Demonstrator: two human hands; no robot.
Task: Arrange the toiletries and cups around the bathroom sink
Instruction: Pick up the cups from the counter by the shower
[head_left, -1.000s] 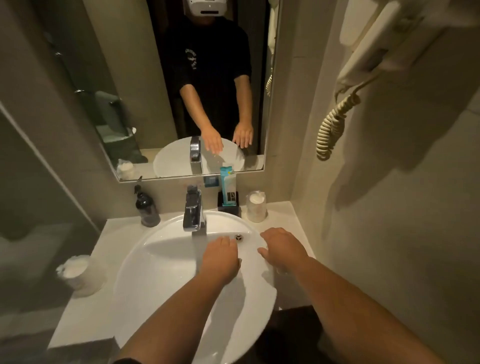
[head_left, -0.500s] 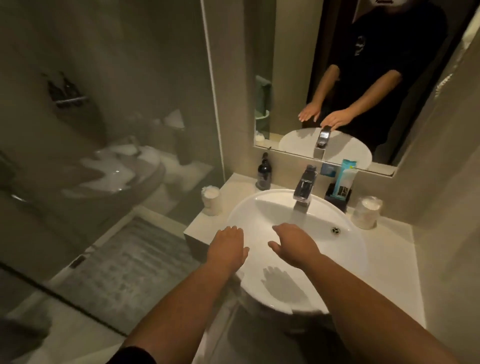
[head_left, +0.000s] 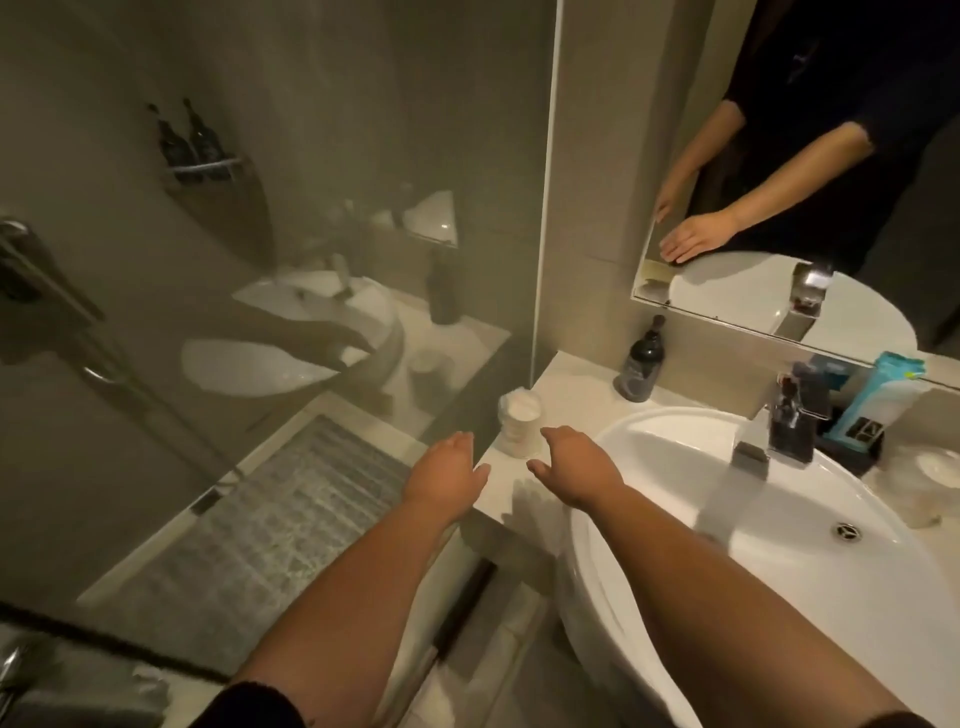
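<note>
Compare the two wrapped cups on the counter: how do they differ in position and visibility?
The wrapped white cup left of the basin stands near the glass partition, just beyond both hands; the wrapped cup right of the basin sits by the black holder with the teal packet, far from both hands. The left one shows sharply and whole; the right one is blurred and cut by the frame edge. Both stand upright, still wrapped.
</note>
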